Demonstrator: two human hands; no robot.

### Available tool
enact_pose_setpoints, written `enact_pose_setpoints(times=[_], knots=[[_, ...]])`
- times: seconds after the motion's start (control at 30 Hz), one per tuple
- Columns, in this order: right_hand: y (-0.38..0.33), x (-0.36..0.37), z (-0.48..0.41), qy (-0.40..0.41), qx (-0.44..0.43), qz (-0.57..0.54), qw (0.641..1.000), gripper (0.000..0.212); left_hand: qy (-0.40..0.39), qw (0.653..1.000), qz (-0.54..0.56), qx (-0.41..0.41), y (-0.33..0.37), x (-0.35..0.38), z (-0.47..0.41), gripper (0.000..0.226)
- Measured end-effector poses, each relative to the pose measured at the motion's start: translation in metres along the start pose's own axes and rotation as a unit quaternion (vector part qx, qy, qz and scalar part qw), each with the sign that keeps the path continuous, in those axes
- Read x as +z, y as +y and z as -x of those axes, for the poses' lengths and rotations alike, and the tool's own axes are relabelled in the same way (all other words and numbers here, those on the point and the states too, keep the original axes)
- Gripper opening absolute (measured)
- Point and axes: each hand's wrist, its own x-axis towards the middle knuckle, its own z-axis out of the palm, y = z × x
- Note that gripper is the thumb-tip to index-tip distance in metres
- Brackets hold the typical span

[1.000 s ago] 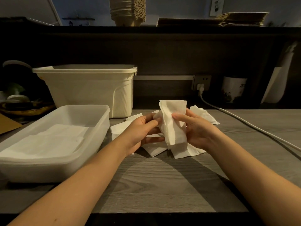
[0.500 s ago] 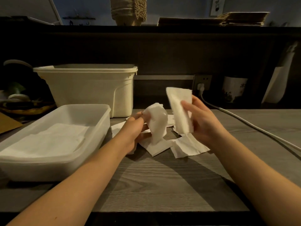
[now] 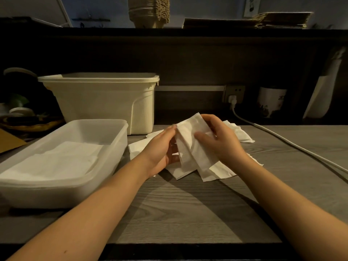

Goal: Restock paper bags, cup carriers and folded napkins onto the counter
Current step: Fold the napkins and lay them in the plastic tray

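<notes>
Both hands meet over the grey table, holding white folded napkins [image 3: 190, 146] between them. My left hand [image 3: 162, 149] pinches the left edge of the napkins, and my right hand [image 3: 219, 140] grips them from the right, thumb across the front. More loose napkins [image 3: 216, 172] lie scattered on the table under and behind the hands. A clear plastic tray [image 3: 113, 147] at the left holds a flat layer of napkins [image 3: 56, 161]. On the upper counter stand stacked cup carriers [image 3: 148, 12] and flat paper bags [image 3: 248, 21].
A cream plastic bin [image 3: 101, 102] stands behind the tray. A white cable [image 3: 293, 146] runs from a wall socket [image 3: 234, 93] across the table's right side. A patterned cup [image 3: 270, 101] and a white object [image 3: 323, 95] sit at the back right.
The hands had pulled apart, each with its own napkin. Now they have come back together, with the napkins laid on each other and held by both hands.
</notes>
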Motion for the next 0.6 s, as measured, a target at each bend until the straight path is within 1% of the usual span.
enact_pose_setpoints(times=[0.07,0.1,0.17,0.2,0.27,0.33,0.37,0.4,0.43,0.5,0.57,0.6], knots=[[0.000,0.001,0.001,-0.004,-0.032,0.049,0.998,0.042,-0.019,1.000,-0.012,-0.003,0.000,-0.001,0.000,0.038],[0.000,0.002,0.001,-0.006,-0.053,0.070,0.996,0.042,-0.022,0.999,-0.023,0.002,0.000,-0.001,0.001,0.036],[-0.002,0.004,0.003,-0.013,-0.107,0.108,0.988,0.040,-0.008,0.998,-0.050,0.025,-0.001,0.000,0.001,0.020],[-0.002,0.005,0.004,-0.015,-0.131,0.126,0.983,0.040,0.006,0.997,-0.067,0.035,-0.002,-0.001,0.001,0.016],[-0.002,0.006,0.005,-0.025,-0.145,0.133,0.980,0.044,0.026,0.995,-0.078,0.050,-0.004,-0.004,-0.001,0.016],[-0.004,0.005,0.004,-0.050,-0.094,0.052,0.993,0.059,0.030,0.996,-0.040,0.069,-0.002,-0.005,-0.002,0.017],[-0.005,0.004,0.004,-0.065,-0.050,-0.004,0.997,0.067,0.028,0.996,-0.009,0.079,-0.001,-0.006,-0.002,0.018],[-0.005,0.001,0.003,-0.077,-0.002,-0.055,0.996,0.071,0.026,0.995,0.028,0.088,0.001,-0.007,-0.003,0.019],[-0.005,-0.002,0.002,-0.091,0.044,-0.098,0.990,0.067,0.021,0.993,0.066,0.095,0.002,-0.008,-0.003,0.020],[-0.003,-0.006,0.000,-0.114,0.112,-0.147,0.976,0.041,0.017,0.987,0.117,0.105,0.004,-0.009,-0.003,0.022],[-0.002,-0.007,-0.001,-0.112,0.131,-0.158,0.972,0.022,0.031,0.987,0.111,0.112,0.003,-0.009,-0.004,0.023],[-0.001,-0.007,-0.001,-0.108,0.127,-0.149,0.975,0.016,0.051,0.989,0.075,0.118,0.002,-0.009,-0.005,0.023]])
